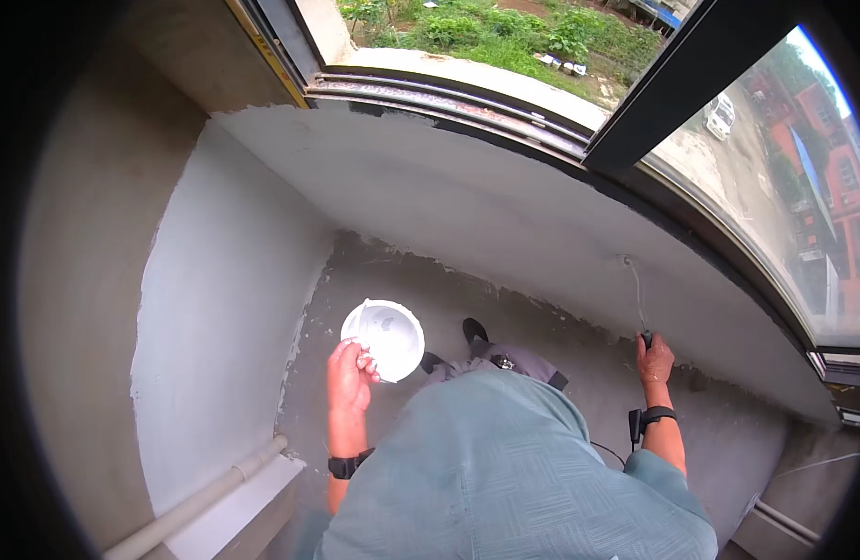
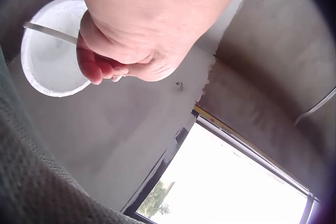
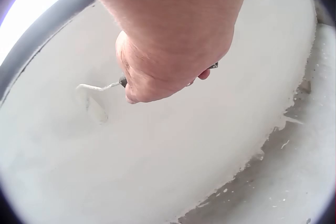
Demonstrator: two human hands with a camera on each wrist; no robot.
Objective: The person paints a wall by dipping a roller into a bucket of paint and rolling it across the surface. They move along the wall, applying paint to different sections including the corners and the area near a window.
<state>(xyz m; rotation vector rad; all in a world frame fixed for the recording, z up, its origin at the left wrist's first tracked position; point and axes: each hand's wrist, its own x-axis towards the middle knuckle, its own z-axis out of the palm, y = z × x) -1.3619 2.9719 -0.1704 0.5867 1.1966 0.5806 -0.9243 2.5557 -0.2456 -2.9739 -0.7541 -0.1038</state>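
Observation:
My left hand (image 1: 351, 375) grips the handle of a small white bucket (image 1: 400, 338) out in front of the body. White paint coats the inside of the bucket. In the left wrist view, the curled fingers overlap the bucket's rim, and a pale strip-like handle (image 2: 50, 32) crosses its mouth. My right hand (image 1: 655, 360) holds a small paint roller by its dark grip (image 1: 646, 339). A bent wire leads from the grip to the white roller head (image 3: 96, 111), which lies against the pale painted wall (image 3: 173, 150) below the window.
A black window frame (image 1: 654, 93) runs along the top of the low wall. Bare grey floor (image 1: 374, 266) meets the paint in a ragged edge. At the lower left, a pipe (image 1: 206, 490) lies along the painted side wall (image 1: 229, 308). The person's shoe (image 1: 475, 329) stands near the wall.

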